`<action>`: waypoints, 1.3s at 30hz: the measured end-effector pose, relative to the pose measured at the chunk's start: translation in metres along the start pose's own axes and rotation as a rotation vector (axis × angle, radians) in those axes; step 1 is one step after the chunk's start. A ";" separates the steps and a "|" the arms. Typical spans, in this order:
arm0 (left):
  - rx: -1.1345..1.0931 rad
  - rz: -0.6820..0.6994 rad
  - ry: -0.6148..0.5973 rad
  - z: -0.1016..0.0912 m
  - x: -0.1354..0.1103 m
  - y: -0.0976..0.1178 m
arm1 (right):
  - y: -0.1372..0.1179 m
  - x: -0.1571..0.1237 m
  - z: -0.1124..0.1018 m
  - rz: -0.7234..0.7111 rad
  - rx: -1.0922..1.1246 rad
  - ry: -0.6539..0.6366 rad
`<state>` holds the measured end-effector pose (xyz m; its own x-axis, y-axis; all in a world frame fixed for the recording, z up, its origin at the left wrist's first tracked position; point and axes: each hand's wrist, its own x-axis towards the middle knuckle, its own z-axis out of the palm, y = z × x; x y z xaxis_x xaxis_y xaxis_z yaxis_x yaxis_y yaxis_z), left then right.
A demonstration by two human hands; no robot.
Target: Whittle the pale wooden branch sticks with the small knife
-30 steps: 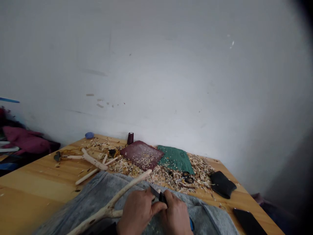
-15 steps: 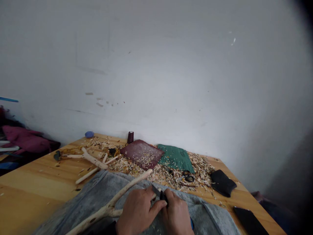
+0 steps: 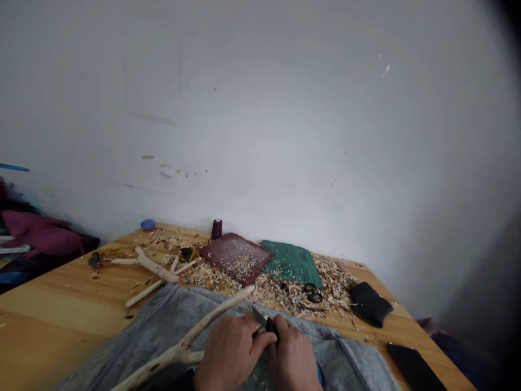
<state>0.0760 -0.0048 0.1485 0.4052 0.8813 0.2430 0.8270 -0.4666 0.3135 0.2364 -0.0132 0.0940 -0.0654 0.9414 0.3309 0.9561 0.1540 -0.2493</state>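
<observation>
My left hand [image 3: 230, 353] grips a pale, peeled forked branch [image 3: 191, 336] at its short fork arm, low in the view. The long arm of the branch reaches up and away across a grey cloth [image 3: 154, 320] over my lap. My right hand [image 3: 293, 359] is shut around the black handle of a small carving knife [image 3: 271, 327]. The knife's steel blade [image 3: 259, 316] points up and left, right beside my left thumb. A bit of blue shows under my right hand [image 3: 319, 376], and I cannot tell what it is.
A wooden table [image 3: 52, 288] carries heaped wood shavings [image 3: 244, 288], a dark red leather pad [image 3: 236, 258], a green cloth [image 3: 291, 263], scissors [image 3: 311, 296], a black pouch [image 3: 370, 304], a black phone [image 3: 415, 369], a thread spool [image 3: 216, 229], and another carved branch [image 3: 150, 269]. A white wall stands behind.
My hands, the knife and the branch have shifted only slightly. The whole view has tilted a little.
</observation>
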 end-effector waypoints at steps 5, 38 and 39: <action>0.040 -0.025 -0.017 0.001 -0.002 0.006 | -0.003 0.002 -0.004 0.052 -0.031 -0.023; -0.035 -0.006 0.024 0.005 -0.001 -0.005 | 0.003 0.000 0.006 -0.016 0.077 0.079; -0.026 -0.010 0.023 0.005 -0.001 -0.005 | 0.003 0.000 0.006 -0.011 0.081 0.071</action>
<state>0.0736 -0.0028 0.1425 0.3871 0.8844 0.2607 0.8204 -0.4595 0.3403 0.2379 -0.0113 0.0880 -0.0522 0.9164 0.3968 0.9292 0.1902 -0.3170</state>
